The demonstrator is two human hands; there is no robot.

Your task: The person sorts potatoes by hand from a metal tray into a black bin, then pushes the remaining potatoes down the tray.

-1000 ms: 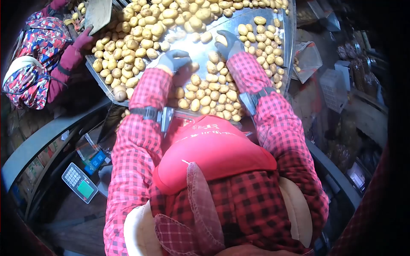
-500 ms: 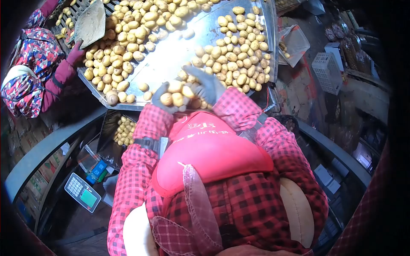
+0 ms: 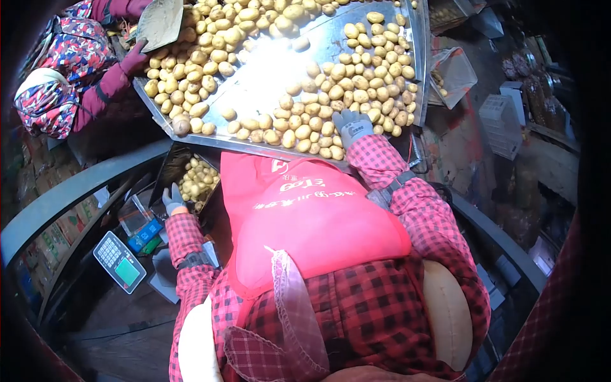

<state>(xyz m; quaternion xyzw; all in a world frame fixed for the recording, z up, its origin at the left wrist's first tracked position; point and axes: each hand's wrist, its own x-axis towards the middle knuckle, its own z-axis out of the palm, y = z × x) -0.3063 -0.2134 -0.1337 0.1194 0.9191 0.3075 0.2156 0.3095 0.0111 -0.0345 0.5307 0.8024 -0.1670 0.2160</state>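
Note:
My left hand (image 3: 172,200), in a grey glove, is down at the left edge of a dark container (image 3: 167,175) with potatoes (image 3: 198,183) inside. Its fingers are apart and no potato shows in them. On the metal sorting table (image 3: 251,83), my right hand (image 3: 353,128), also gloved in grey, rests at the near right edge of the loose potatoes (image 3: 356,83). Those fingers are stretched out over the potatoes and touch some of them, without a visible grip. A row of potatoes (image 3: 280,127) lies along the table's near rim.
A co-worker (image 3: 63,83) at the left holds a scoop-like pan (image 3: 160,25) beside a potato heap (image 3: 210,48). A digital scale (image 3: 119,261) stands low at the left. A curved metal rail (image 3: 83,181) runs around me. White crates (image 3: 501,124) stand at the right.
My left hand has gone from the table down to the container, and the potatoes it held are gone from it. My right hand has shifted right on the table. The view has shifted slightly.

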